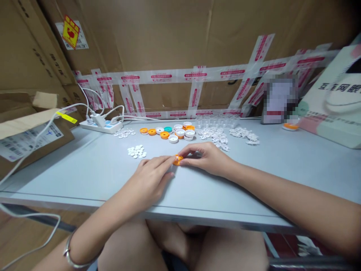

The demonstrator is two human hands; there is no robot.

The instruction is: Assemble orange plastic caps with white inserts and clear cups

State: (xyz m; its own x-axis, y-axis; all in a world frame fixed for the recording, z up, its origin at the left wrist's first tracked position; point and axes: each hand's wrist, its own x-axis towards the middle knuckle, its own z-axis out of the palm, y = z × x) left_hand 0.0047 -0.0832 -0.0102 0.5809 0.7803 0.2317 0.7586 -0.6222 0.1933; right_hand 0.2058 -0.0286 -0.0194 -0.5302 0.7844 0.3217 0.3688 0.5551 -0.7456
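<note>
A small orange round cap (177,161), with a whitish piece showing in it, is low over the table between my hands. My right hand (208,158) pinches its right side between thumb and fingers. From the left, my left hand (152,177) has its fingertips closed on the cap, and its thumb is lower down. The fingers partly hide the cap. Beyond my hands is a group of orange, white and teal caps (167,130). Small white discs (137,151) lie left of the cap, and white plastic parts (213,135) are spread behind my right hand.
Clear plastic cups (217,121) line the back. More white pieces (124,133) lie near a power strip (100,126) with cables. A phone-like device (278,99) leans at the right by a printed box (335,98). An open carton (36,139) stands left; taped cardboard (169,37) walls the back.
</note>
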